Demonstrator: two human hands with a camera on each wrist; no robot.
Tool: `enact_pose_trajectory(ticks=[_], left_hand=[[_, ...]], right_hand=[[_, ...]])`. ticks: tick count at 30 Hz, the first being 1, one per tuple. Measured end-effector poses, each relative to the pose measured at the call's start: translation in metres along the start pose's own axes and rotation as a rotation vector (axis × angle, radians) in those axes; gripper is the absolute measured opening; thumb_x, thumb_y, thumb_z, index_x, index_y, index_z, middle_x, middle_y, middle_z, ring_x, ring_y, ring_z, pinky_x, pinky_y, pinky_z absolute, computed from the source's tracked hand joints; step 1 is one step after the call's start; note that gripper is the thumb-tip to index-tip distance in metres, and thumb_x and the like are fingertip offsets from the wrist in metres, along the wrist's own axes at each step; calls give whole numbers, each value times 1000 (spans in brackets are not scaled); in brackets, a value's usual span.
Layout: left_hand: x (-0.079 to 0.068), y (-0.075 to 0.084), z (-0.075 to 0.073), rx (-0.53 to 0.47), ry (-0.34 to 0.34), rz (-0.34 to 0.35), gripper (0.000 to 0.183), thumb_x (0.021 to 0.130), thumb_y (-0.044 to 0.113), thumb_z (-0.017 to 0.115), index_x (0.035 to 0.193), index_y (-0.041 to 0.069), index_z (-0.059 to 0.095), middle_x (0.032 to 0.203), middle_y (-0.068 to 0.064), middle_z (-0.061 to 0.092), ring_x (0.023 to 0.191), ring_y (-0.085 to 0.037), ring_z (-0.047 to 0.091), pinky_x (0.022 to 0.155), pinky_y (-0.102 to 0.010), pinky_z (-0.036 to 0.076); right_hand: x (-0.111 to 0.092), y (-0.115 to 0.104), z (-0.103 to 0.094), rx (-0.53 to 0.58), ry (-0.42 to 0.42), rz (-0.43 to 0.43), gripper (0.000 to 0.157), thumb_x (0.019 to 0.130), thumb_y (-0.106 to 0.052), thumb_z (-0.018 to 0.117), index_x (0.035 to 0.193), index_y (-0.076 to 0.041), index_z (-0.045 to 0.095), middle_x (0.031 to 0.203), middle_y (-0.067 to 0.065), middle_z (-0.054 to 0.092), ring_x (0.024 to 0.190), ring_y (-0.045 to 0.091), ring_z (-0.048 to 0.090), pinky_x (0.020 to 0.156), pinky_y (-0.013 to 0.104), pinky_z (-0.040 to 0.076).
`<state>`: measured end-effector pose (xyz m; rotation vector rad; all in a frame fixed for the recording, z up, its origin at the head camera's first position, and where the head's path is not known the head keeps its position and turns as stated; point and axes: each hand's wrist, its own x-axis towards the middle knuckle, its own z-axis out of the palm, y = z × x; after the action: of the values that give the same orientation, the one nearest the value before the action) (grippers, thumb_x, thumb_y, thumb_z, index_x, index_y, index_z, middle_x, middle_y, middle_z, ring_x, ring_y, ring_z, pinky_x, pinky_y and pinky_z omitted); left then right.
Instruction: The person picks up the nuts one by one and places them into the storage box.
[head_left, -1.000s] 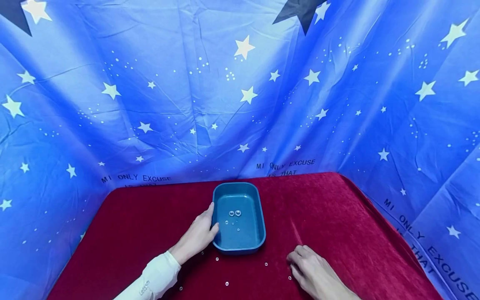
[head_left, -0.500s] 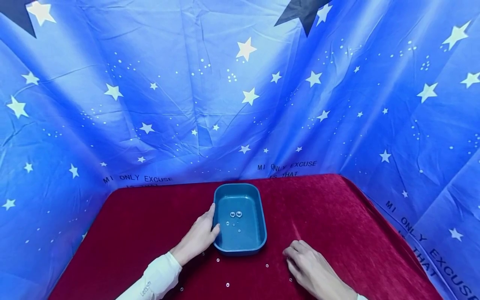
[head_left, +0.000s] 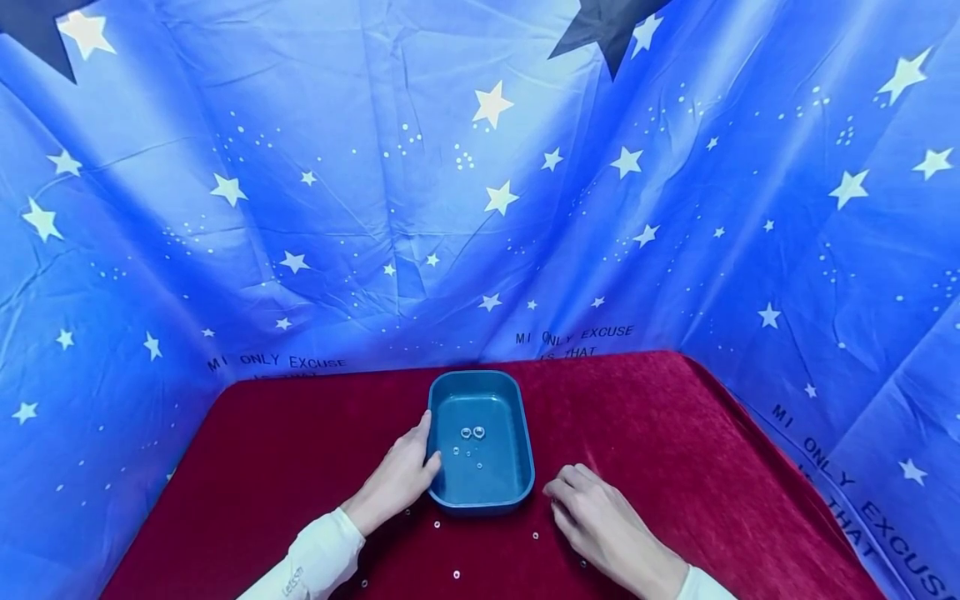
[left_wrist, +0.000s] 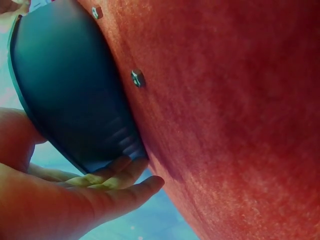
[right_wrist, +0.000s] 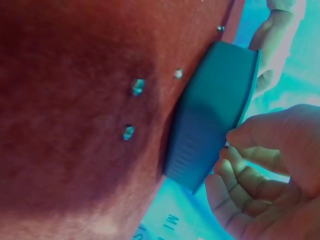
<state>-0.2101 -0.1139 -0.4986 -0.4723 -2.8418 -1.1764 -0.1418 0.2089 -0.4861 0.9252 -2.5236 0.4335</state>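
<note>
My left hand [head_left: 397, 477] grasping blue tray [head_left: 480, 507] by its left side, thumb over rim, fingers along outer wall. My right hand [head_left: 596, 521] just right of tray's near corner, fingertips pinching small nut [right_wrist: 227, 144]. Two larger nuts [head_left: 479, 432] side by side on tray floor, smaller nuts [head_left: 456, 451] nearer me. Loose nuts [head_left: 457, 575] scattered on red cloth [head_left: 637, 433], my side of tray, one just left of my right hand. Star-patterned blue curtain [head_left: 390, 167] behind
</note>
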Motion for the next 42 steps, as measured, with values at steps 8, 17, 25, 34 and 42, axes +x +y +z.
enact_pose_trajectory(ticks=[8, 17, 25, 34, 42], left_hand=[[0, 1, -1, -1, -2, -2, 73, 109, 5, 64, 167, -15, 25, 162, -33, 49, 146, -45, 56, 113, -58, 51], [0, 1, -2, 6, 4, 4, 72, 109, 6, 64, 166, -15, 26, 161, -33, 50, 145, -45, 57, 115, -58, 49], [0, 1, -1, 11, 10, 7, 72, 108, 5, 64, 166, -16, 26, 160, -34, 51, 146, -45, 56, 115, -59, 49], [-2, 1, -1, 11, 13, 4, 72, 108, 5, 64, 166, -15, 26, 161, -34, 50, 147, -46, 55, 115, -59, 48], [-3, 0, -1, 11, 11, 5, 72, 108, 6, 64, 166, -15, 26, 159, -33, 53, 144, -44, 58, 116, -59, 49]], right_hand=[[21, 1, 3, -3, 80, -74, 23, 85, 1, 84, 101, -13, 79, 96, -7, 67, 89, 8, 57, 75, 23, 57], [41, 0, 11, -15, 121, -108, 22, 83, 3, 86, 97, -12, 78, 93, -6, 65, 86, 10, 57, 71, 26, 57], [52, 3, 18, -6, 102, -99, 17, 86, 2, 84, 96, -11, 77, 92, -4, 64, 86, 13, 58, 72, 27, 58], [62, 0, 25, 0, 114, -123, 20, 85, 3, 85, 96, -11, 75, 90, -3, 64, 84, 13, 56, 70, 26, 57], [69, -2, 31, 7, 92, -114, 19, 86, 3, 84, 96, -11, 75, 89, -2, 62, 83, 13, 56, 70, 28, 56]])
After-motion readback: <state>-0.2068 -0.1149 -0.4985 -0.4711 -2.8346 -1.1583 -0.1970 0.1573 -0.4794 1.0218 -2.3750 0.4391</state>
